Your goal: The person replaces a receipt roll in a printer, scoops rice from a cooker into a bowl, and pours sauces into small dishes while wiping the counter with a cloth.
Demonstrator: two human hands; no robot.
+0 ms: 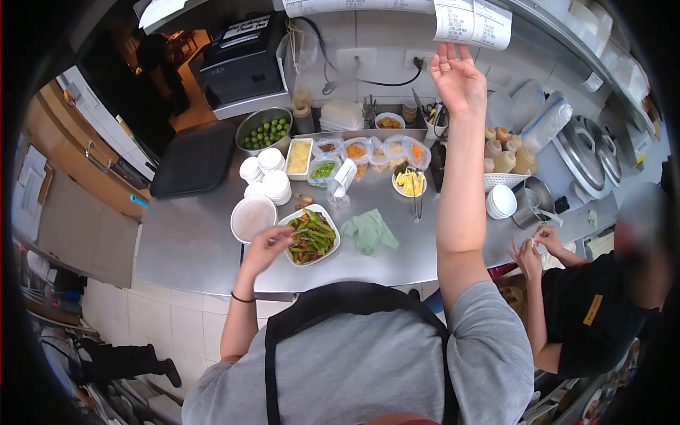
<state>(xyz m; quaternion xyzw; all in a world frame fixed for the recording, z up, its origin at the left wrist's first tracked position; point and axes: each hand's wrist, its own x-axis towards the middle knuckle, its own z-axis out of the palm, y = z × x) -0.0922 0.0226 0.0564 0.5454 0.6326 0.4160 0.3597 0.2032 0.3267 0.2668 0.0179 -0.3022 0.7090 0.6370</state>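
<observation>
My left hand [266,246] hovers at the left rim of a white plate [333,247] of green beans and meat on the steel counter, fingers loosely pinched; I cannot see anything held in it. My right hand [459,79] is raised high, fingers apart, just below the paper order tickets [472,23] hanging from the shelf rail. It touches the lower edge of a ticket or is very close to it. A crumpled green cloth [369,231] lies right of the plate.
A lidded white bowl [252,217], stacked white cups [268,173], a metal bowl of limes [264,130], several garnish tubs [368,150] and a black tray [193,160] sit on the counter. Squeeze bottles [504,157] and pot lids [585,150] stand right. A co-worker in black [588,312] works at my right.
</observation>
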